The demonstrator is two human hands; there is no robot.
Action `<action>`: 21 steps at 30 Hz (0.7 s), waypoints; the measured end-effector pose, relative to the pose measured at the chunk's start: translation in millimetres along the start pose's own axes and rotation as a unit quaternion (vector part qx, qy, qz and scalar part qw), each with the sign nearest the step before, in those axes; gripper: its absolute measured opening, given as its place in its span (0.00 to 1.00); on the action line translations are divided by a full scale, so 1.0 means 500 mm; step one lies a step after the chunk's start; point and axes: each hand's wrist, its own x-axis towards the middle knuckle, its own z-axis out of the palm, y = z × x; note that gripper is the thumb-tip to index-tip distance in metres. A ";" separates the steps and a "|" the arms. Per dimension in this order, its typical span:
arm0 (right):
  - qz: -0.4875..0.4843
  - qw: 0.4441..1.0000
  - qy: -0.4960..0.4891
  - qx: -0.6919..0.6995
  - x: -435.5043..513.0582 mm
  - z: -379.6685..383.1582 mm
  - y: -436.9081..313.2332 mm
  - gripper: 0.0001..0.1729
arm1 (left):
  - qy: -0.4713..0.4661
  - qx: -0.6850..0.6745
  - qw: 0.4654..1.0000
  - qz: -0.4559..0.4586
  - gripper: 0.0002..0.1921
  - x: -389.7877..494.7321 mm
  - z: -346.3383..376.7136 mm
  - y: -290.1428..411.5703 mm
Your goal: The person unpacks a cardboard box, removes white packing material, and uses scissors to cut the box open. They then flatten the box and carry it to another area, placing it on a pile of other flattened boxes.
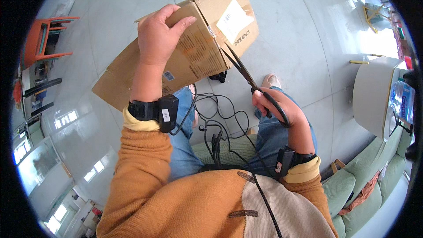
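Note:
A brown cardboard box (pixel 205 48), bearing printed text and a white label (pixel 233 19), is tilted in front of me. My left hand (pixel 158 36) grips its upper edge, thumb on the printed face and the other fingers mostly hidden. In my right hand (pixel 279 102) is a pair of scissors (pixel 243 67) with black handles and dark blades. The blades stand slightly apart, their tips at the box's corner edge by a strip of clear tape (pixel 211 32). Whether the tips touch the cardboard I cannot tell. A wide cardboard flap (pixel 114 76) extends to the lower left.
Black cables (pixel 228 115) loop between my knees, and black devices are strapped to both wrists. I sit on a green sofa (pixel 340 185). To the right stands a white table (pixel 373 96) with a plastic-wrapped package. An orange chair (pixel 36 43) is at the far left on the tiled floor (pixel 297 33).

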 end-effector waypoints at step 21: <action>-0.014 0.999 0.041 -0.001 0.001 0.019 -0.021 0.30 | -0.046 -0.086 0.993 -0.058 0.24 -0.004 -0.002 -0.019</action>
